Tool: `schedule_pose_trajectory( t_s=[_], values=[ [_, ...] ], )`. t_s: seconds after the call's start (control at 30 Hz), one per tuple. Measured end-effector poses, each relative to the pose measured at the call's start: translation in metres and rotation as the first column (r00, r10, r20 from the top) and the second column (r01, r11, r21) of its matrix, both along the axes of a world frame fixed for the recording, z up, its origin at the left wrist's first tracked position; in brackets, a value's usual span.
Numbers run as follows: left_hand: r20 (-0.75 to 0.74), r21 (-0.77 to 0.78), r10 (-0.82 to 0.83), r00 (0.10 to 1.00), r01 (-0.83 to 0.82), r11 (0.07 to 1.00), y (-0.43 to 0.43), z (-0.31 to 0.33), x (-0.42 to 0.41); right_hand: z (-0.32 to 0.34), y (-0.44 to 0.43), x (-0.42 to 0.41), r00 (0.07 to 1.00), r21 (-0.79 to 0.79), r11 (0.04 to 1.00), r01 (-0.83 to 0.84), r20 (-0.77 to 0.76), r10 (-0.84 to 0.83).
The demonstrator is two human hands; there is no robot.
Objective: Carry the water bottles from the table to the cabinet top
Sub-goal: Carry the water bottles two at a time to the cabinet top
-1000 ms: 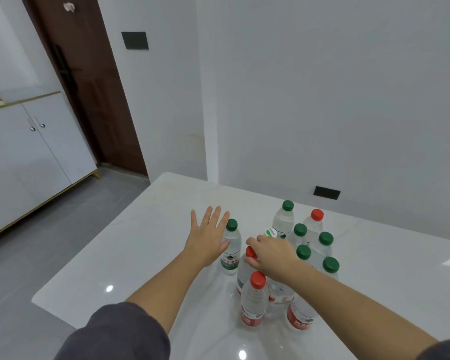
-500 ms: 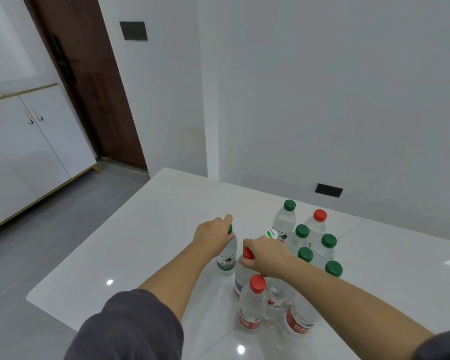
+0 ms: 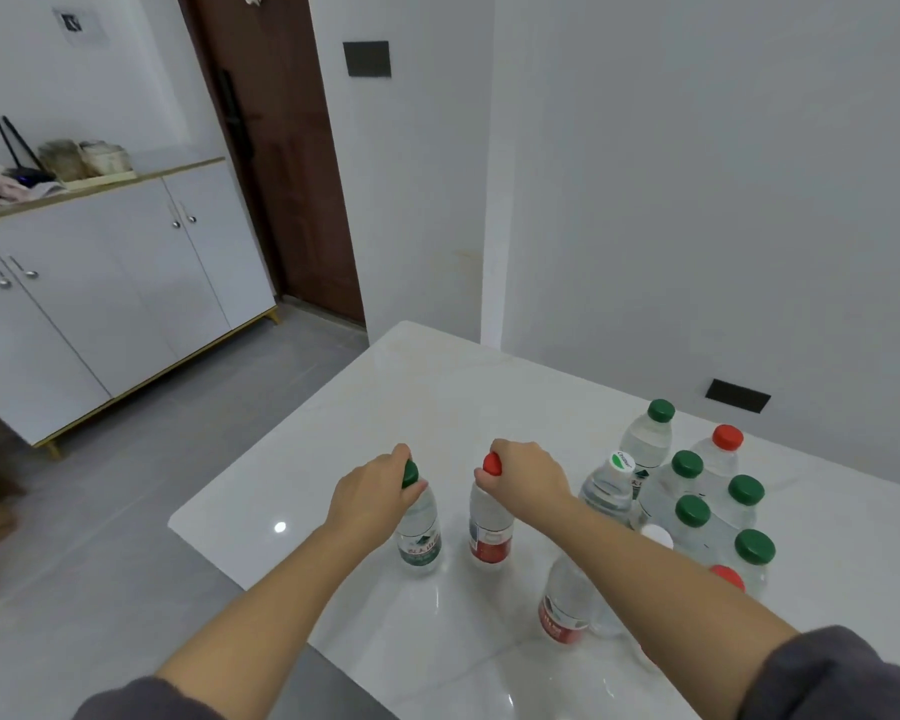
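My left hand [image 3: 374, 492] grips the neck of a green-capped water bottle [image 3: 420, 532]. My right hand [image 3: 526, 478] grips the neck of a red-capped water bottle [image 3: 489, 527]. Both bottles hang upright side by side over the white table [image 3: 365, 418], apart from the group. Several more bottles [image 3: 697, 501] with green, red and white caps stand clustered to the right, partly hidden by my right forearm. The white cabinet [image 3: 100, 283] with its wooden-edged top [image 3: 178, 166] stands at the left across the grey floor.
Jars, a dark device and cloth [image 3: 48, 168] crowd the cabinet top's left part. A brown door [image 3: 276, 148] is beyond the cabinet. Grey floor [image 3: 126, 485] lies between table and cabinet. The white wall [image 3: 697, 200] runs behind the table.
Both hands closed on the bottle necks and drew the two bottles left, away from the cluster. The view has swung left, bringing more of the cabinet into sight.
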State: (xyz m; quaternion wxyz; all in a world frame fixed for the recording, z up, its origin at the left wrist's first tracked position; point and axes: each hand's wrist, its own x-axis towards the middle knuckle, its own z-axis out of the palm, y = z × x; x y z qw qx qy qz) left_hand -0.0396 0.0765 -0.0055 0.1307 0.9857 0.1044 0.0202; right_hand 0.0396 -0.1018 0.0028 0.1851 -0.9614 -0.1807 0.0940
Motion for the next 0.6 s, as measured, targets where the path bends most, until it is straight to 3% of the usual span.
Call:
schedule_pose_trajectory(
  t_s=[0.17, 0.27, 0.43, 0.53, 0.6],
  values=[
    [0.003, 0.043, -0.002, 1.0, 0.002, 0.999, 0.017, -0.009, -0.016, -0.008, 0.024, -0.009, 1.0, 0.021, 1.0, -0.002, 0.013, 0.002],
    [0.034, -0.027, 0.025, 0.999, -0.024, 0.999, 0.027, -0.015, -0.024, -0.017, 0.029, -0.012, 1.0, 0.04, 0.999, 0.013, 0.0, -0.013],
    [0.126, -0.266, 0.105, 0.987, -0.068, 0.962, 0.03, -0.029, -0.027, -0.028, 0.032, -0.017, 0.992, 0.157, 0.98, 0.119, 0.012, -0.122],
    [0.198, -0.43, 0.211, 0.957, -0.109, 0.896, 0.026, -0.044, -0.026, -0.038, 0.033, -0.024, 0.981, 0.214, 0.96, 0.182, 0.022, -0.191],
    [0.208, -0.567, 0.281, 0.937, -0.119, 0.815, 0.027, -0.055, -0.025, -0.05, 0.033, -0.026, 0.975, 0.345, 0.914, 0.213, -0.017, -0.221]
  ],
)
